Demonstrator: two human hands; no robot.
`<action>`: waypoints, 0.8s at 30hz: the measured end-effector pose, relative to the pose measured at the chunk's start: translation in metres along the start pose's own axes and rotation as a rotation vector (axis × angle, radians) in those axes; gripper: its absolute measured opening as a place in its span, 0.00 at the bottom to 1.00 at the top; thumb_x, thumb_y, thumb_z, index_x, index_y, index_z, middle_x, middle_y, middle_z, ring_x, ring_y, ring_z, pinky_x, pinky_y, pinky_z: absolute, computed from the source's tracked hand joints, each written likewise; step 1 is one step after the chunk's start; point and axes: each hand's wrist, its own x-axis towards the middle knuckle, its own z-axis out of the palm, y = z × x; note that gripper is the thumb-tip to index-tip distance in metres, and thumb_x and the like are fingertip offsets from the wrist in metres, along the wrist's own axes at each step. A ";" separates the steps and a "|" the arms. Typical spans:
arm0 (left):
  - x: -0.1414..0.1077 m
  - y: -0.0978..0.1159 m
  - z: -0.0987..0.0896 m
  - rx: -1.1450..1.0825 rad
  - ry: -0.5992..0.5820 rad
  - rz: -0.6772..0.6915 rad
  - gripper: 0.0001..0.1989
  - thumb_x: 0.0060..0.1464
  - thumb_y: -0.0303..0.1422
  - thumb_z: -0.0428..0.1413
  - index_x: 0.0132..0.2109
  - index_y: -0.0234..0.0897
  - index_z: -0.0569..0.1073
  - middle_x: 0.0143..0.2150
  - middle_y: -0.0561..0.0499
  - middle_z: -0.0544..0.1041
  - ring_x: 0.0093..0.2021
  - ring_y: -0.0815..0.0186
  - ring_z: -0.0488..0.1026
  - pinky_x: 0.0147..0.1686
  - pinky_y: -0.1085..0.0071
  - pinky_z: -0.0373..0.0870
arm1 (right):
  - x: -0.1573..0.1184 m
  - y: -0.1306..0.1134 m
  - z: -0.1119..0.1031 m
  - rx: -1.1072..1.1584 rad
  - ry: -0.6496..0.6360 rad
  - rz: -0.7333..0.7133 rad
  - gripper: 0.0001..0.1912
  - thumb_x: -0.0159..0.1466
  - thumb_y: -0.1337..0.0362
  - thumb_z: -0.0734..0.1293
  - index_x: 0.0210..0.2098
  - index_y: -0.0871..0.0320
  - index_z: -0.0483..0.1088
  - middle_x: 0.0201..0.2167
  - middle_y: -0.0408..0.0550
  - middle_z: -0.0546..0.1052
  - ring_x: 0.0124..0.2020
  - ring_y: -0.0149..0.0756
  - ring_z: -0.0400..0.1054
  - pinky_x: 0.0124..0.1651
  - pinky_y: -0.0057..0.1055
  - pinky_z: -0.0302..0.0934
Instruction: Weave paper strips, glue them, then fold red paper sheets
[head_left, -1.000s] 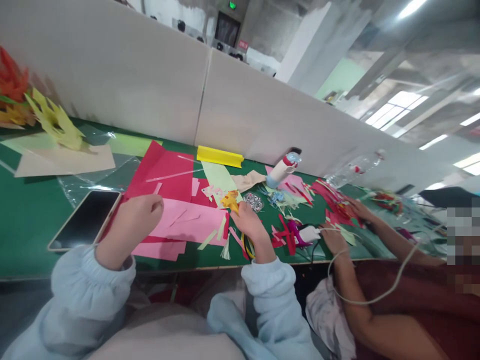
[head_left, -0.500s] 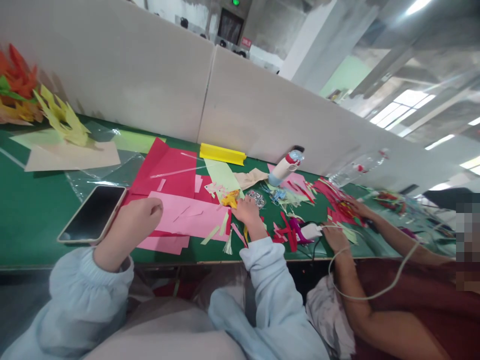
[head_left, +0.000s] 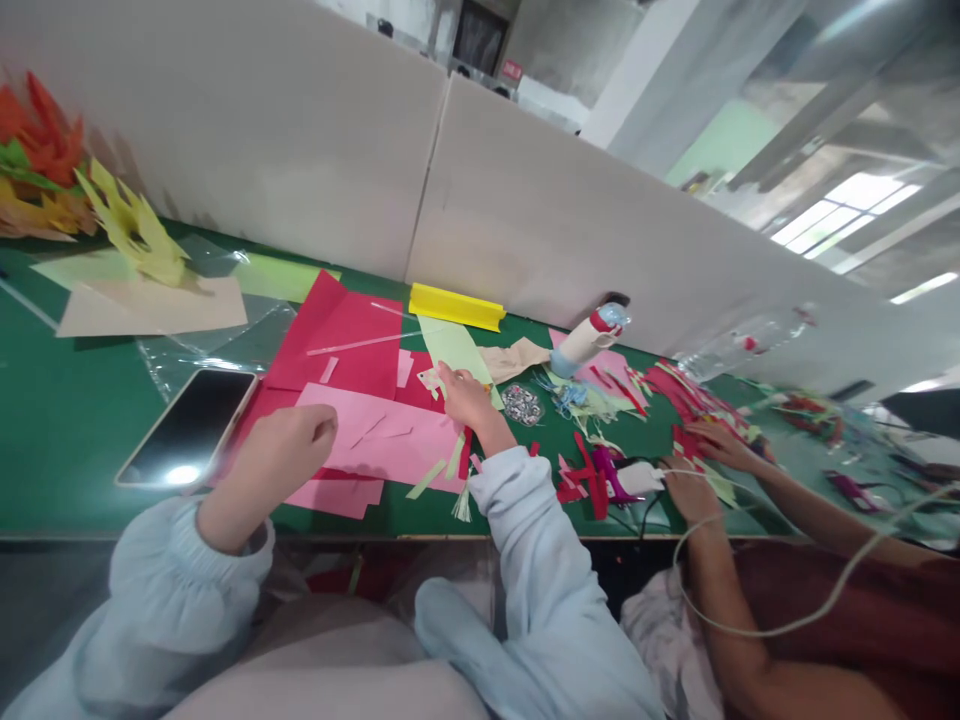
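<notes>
Hand, left (head_left: 274,460): curling closed, perhaps avoiding creasing pink paper (head_left: 412,450).
Hand, right (head_left: 466,398): reaching low, seemingly for accessing scrap (head_left: 430,380); grip unclear.

Workshop-type space, probably paper crafts, shared green worktable (head_left: 67,400) along low white partition (head_left: 300,150), coloured paper sheets (head_left: 375,430) and cut strips (head_left: 592,480) spread about, concrete pillar (head_left: 652,70), large window (head_left: 847,215), ceiling strip light (head_left: 924,288).

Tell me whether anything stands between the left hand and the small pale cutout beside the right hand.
Nothing upright is visible between the left hand and the pale cutout, only the flat pink sheet and red paper. The right hand is at the cutout's far side; contact is unclear.
</notes>
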 end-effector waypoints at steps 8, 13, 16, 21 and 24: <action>0.008 -0.015 0.006 -0.028 0.015 -0.003 0.08 0.53 0.31 0.43 0.26 0.41 0.60 0.24 0.52 0.67 0.25 0.65 0.61 0.28 0.68 0.53 | 0.008 0.011 0.004 0.054 -0.062 0.010 0.37 0.63 0.74 0.57 0.71 0.62 0.49 0.63 0.62 0.68 0.63 0.45 0.64 0.59 0.36 0.61; 0.006 -0.016 0.006 -0.030 -0.003 0.001 0.09 0.53 0.32 0.42 0.26 0.41 0.60 0.24 0.51 0.68 0.25 0.64 0.62 0.28 0.67 0.54 | -0.001 0.019 -0.003 0.050 -0.011 -0.013 0.35 0.64 0.73 0.55 0.71 0.60 0.50 0.65 0.59 0.66 0.65 0.44 0.62 0.60 0.38 0.62; 0.005 -0.014 0.005 -0.018 -0.019 -0.002 0.09 0.54 0.32 0.42 0.26 0.41 0.60 0.24 0.51 0.68 0.25 0.64 0.62 0.28 0.67 0.53 | -0.009 0.009 -0.002 0.022 0.009 -0.102 0.32 0.64 0.75 0.56 0.67 0.55 0.59 0.66 0.53 0.67 0.69 0.45 0.56 0.66 0.42 0.56; 0.003 -0.006 0.003 -0.003 -0.042 -0.016 0.08 0.54 0.31 0.42 0.27 0.41 0.60 0.24 0.52 0.67 0.24 0.65 0.60 0.27 0.68 0.53 | -0.016 -0.010 0.005 -0.008 -0.026 -0.223 0.31 0.64 0.78 0.55 0.65 0.57 0.64 0.68 0.50 0.65 0.71 0.39 0.53 0.71 0.40 0.49; 0.002 -0.001 0.001 0.018 -0.049 -0.037 0.09 0.54 0.30 0.43 0.26 0.41 0.59 0.24 0.52 0.66 0.23 0.65 0.58 0.26 0.68 0.52 | -0.014 -0.012 0.006 -0.009 -0.046 -0.228 0.29 0.66 0.76 0.55 0.65 0.59 0.64 0.68 0.52 0.64 0.69 0.40 0.57 0.69 0.39 0.53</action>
